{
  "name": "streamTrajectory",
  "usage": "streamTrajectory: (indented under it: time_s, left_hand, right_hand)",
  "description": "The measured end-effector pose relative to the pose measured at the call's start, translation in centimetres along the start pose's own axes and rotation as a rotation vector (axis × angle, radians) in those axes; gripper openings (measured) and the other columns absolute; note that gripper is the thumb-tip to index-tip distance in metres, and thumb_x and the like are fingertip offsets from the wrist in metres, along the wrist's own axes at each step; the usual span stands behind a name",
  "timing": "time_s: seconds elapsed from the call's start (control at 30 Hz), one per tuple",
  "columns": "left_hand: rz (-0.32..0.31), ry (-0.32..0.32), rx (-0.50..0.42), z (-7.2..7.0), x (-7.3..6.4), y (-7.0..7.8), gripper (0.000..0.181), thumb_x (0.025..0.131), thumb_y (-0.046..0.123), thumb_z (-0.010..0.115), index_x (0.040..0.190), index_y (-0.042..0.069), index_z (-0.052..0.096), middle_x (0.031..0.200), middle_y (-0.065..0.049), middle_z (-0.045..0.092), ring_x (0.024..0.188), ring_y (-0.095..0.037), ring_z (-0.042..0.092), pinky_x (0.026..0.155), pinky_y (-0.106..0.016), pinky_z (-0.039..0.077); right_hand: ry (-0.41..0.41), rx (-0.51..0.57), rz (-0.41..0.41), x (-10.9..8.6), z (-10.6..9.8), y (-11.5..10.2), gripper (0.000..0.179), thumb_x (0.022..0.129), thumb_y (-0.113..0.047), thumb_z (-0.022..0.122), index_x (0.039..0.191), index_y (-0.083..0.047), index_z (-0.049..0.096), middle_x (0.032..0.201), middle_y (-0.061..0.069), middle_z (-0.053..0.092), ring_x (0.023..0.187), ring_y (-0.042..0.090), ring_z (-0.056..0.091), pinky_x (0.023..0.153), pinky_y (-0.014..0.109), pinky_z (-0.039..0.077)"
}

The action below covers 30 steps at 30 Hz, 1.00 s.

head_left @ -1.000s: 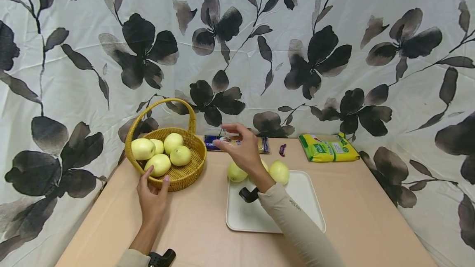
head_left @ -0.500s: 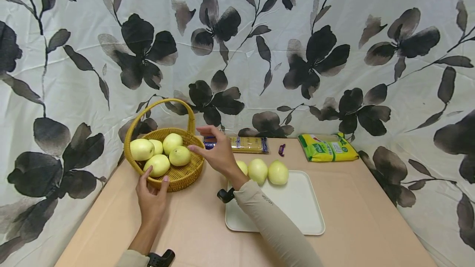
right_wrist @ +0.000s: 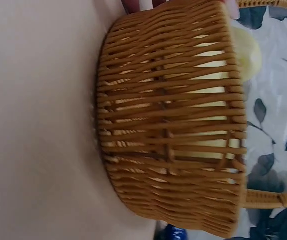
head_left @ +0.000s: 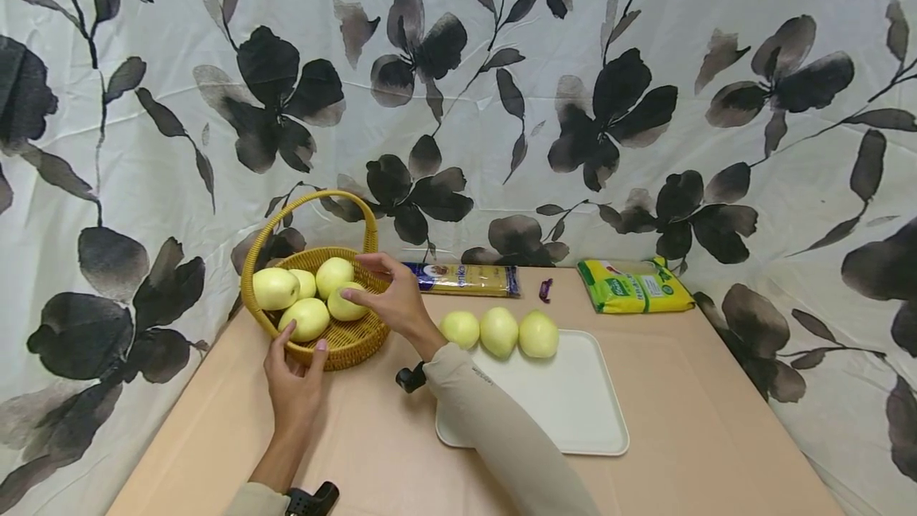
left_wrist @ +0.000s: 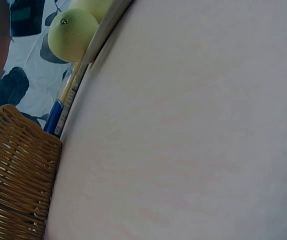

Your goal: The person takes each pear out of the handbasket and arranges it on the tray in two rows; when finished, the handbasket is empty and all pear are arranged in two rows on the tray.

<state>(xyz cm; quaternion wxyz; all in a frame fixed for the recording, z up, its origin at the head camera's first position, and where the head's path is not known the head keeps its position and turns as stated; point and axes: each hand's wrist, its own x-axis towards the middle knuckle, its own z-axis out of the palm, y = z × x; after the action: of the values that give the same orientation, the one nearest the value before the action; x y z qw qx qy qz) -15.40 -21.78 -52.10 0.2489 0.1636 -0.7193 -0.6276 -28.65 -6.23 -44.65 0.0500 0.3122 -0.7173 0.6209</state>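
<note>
A yellow wicker basket with a hooped handle stands at the left of the table, and several pale green apples lie in it. My left hand holds its front rim, thumb and fingertips at the edge. Over the right side of the basket reaches my right hand, thumb and fingers spread apart. Its thumb overlaps the rightmost apple in the head view; contact cannot be told. The right wrist view shows the basket's woven side and only a sliver of the right hand at the edge.
A white tray carries three more apples along its back edge. Behind lie a blue and gold packet, a small purple wrapped candy and a green-yellow pack. A floral cloth hangs behind the table.
My right hand has moved left from above the tray to over the basket, uncovering the apples on the tray. The left hand and basket have stayed in place.
</note>
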Motion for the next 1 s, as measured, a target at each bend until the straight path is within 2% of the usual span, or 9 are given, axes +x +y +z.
streamTrajectory:
  time_s: [0.13, 0.23, 0.33, 0.43, 0.53, 0.73, 0.93, 1.0]
  left_hand:
    - [-0.004, 0.003, -0.001, -0.1, 0.0, 0.1, 0.071, 0.106, 0.019, 0.066, 0.167, 0.019, 0.03, 0.169, -0.019, 0.015, 0.157, -0.042, 0.027, 0.125, -0.064, 0.032]
    - [-0.008, 0.006, -0.001, -0.1, -0.1, 0.3, 0.071, 0.106, 0.019, 0.066, 0.167, 0.019, 0.031, 0.169, -0.019, 0.016, 0.156, -0.042, 0.028, 0.125, -0.064, 0.033]
    - [-0.007, 0.008, -0.001, 0.0, -0.1, 0.5, 0.071, 0.106, 0.019, 0.067, 0.167, 0.018, 0.031, 0.168, -0.02, 0.016, 0.156, -0.043, 0.028, 0.125, -0.064, 0.033]
    - [-0.003, 0.006, -0.005, 0.0, -0.1, 0.4, 0.071, 0.105, 0.018, 0.067, 0.167, 0.016, 0.032, 0.169, -0.021, 0.015, 0.156, -0.044, 0.028, 0.124, -0.065, 0.032]
    - [-0.004, 0.001, -0.004, 0.0, -0.1, 0.3, 0.071, 0.106, 0.019, 0.067, 0.167, 0.017, 0.031, 0.169, -0.02, 0.015, 0.156, -0.043, 0.028, 0.124, -0.065, 0.032]
    - [-0.003, 0.006, -0.006, 0.2, -0.1, 0.1, 0.071, 0.106, 0.024, 0.068, 0.167, 0.022, 0.032, 0.169, -0.017, 0.017, 0.157, -0.039, 0.027, 0.126, -0.062, 0.033]
    - [-0.013, 0.013, 0.0, 0.1, -0.1, 0.2, 0.071, 0.105, 0.027, 0.068, 0.167, 0.024, 0.033, 0.169, -0.015, 0.018, 0.156, -0.038, 0.03, 0.125, -0.061, 0.034]
    - [-0.017, 0.016, -0.002, 0.1, -0.1, 0.3, 0.07, 0.105, 0.027, 0.068, 0.166, 0.024, 0.033, 0.169, -0.015, 0.018, 0.155, -0.037, 0.031, 0.125, -0.06, 0.034]
  right_hand:
    - [-0.005, 0.057, 0.019, 0.7, 1.1, 0.7, 0.054, 0.087, -0.026, 0.091, 0.136, -0.022, 0.069, 0.136, -0.006, 0.07, 0.13, 0.019, 0.064, 0.116, 0.039, 0.051]
    - [-0.002, 0.097, 0.027, 1.1, 1.9, 1.4, 0.053, 0.086, -0.021, 0.091, 0.134, -0.018, 0.07, 0.135, -0.001, 0.071, 0.13, 0.029, 0.065, 0.117, 0.047, 0.05]
    - [-0.013, 0.109, 0.033, 1.4, 2.4, 1.9, 0.053, 0.086, -0.019, 0.091, 0.134, -0.015, 0.07, 0.137, 0.009, 0.07, 0.132, 0.035, 0.063, 0.118, 0.05, 0.049]
    - [-0.025, 0.094, 0.061, 1.5, 2.7, 2.2, 0.055, 0.086, -0.018, 0.091, 0.135, -0.013, 0.069, 0.14, 0.015, 0.068, 0.133, 0.036, 0.063, 0.118, 0.051, 0.048]
    - [-0.046, 0.042, 0.103, 1.6, 2.8, 2.4, 0.058, 0.084, -0.016, 0.093, 0.136, -0.01, 0.068, 0.141, 0.014, 0.069, 0.133, 0.031, 0.063, 0.118, 0.05, 0.049]
    - [-0.099, -0.126, 0.151, 2.1, 3.1, 2.6, 0.056, 0.083, -0.013, 0.093, 0.134, -0.009, 0.071, 0.137, 0.01, 0.072, 0.131, 0.025, 0.065, 0.113, 0.037, 0.053]
    - [-0.11, -0.286, 0.215, 2.4, 3.6, 2.3, 0.052, 0.082, -0.017, 0.094, 0.13, -0.019, 0.074, 0.141, -0.001, 0.07, 0.13, 0.015, 0.065, 0.109, 0.024, 0.052]
    - [-0.121, -0.337, 0.216, 2.5, 3.8, 2.2, 0.052, 0.083, -0.019, 0.094, 0.13, -0.02, 0.074, 0.142, -0.002, 0.07, 0.129, 0.014, 0.065, 0.109, 0.024, 0.052]
